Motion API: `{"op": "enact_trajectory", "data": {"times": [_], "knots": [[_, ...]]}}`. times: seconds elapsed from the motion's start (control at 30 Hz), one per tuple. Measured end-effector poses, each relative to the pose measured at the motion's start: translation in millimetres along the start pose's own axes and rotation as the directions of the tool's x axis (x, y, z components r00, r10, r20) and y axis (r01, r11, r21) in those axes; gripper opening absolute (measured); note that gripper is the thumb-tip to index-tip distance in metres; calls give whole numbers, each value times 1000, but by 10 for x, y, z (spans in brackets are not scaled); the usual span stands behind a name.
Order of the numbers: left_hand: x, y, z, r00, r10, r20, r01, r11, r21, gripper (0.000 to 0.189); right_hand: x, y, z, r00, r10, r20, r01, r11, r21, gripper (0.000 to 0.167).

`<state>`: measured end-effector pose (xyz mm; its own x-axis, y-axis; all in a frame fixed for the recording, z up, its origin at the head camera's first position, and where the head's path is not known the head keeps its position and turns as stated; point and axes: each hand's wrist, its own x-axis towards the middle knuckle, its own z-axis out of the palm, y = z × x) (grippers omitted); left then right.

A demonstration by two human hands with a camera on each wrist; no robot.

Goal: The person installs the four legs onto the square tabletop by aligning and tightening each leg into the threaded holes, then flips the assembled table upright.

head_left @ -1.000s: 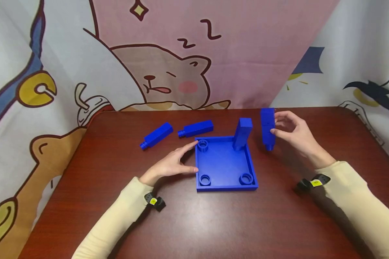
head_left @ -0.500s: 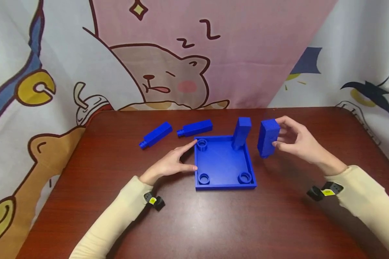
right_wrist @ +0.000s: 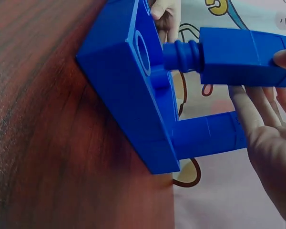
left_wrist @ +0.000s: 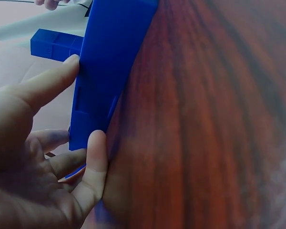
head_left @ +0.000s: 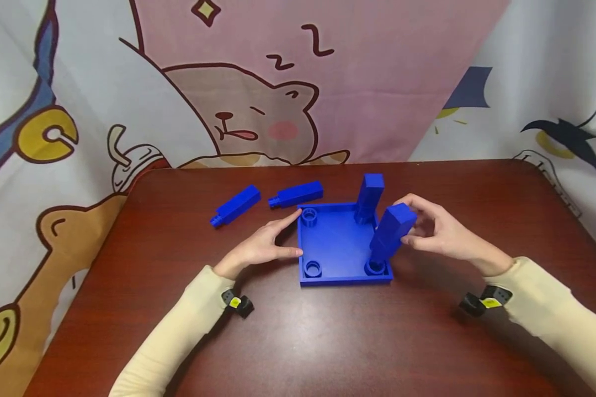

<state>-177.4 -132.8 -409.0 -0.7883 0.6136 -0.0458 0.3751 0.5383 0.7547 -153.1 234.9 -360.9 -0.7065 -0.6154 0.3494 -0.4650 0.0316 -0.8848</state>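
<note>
A square blue tray-like base (head_left: pixel 338 245) lies on the table with round sockets near its corners. One blue square leg (head_left: pixel 370 196) stands upright in its far right corner. My right hand (head_left: pixel 439 234) pinches another blue leg (head_left: pixel 392 226), tilted, above the near right socket (head_left: pixel 374 267). In the right wrist view, the held leg's ridged end (right_wrist: pixel 183 56) points at the socket (right_wrist: pixel 143 52), with a small gap between them. My left hand (head_left: pixel 258 245) touches the base's left wall with thumb and fingertips. In the left wrist view, those fingertips (left_wrist: pixel 97 143) rest along the wall.
Two more blue legs lie behind the left hand: one slanted leg (head_left: pixel 235 205) and another leg (head_left: pixel 296 194) closer to the base. The dark wooden table (head_left: pixel 288 342) ends at a printed cloth (head_left: pixel 367 110) hanging behind it.
My right hand has brought the leg from right of the base leftward and nearer, over the near right socket, tilting it. The left hand stays at the base's left wall.
</note>
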Motion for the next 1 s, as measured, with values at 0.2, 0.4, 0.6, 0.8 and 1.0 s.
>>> {"op": "enact_trajectory", "data": {"times": [0.2,0.4,0.6,0.8,1.0], "knots": [[9,-7,-8,1000,12,11,-13,1000,5,89,-32,68,55,990,79,121,-68,994,-91,53],[-2,-14,-6,1000,11,14,-11,1000,8,89,-27,68,35,973,118,196,-94,987,-130,51],[0,-6,1,1000,8,16,-8,1000,11,89,-28,-11,-20,961,146,235,-96,972,-212,51],[-5,12,1,1000,14,13,-15,1000,17,89,25,-135,-115,943,133,306,-39,954,-296,63],[0,-12,4,1000,17,9,-17,999,33,89,163,-248,-150,921,113,372,-13,965,-262,62]]}}
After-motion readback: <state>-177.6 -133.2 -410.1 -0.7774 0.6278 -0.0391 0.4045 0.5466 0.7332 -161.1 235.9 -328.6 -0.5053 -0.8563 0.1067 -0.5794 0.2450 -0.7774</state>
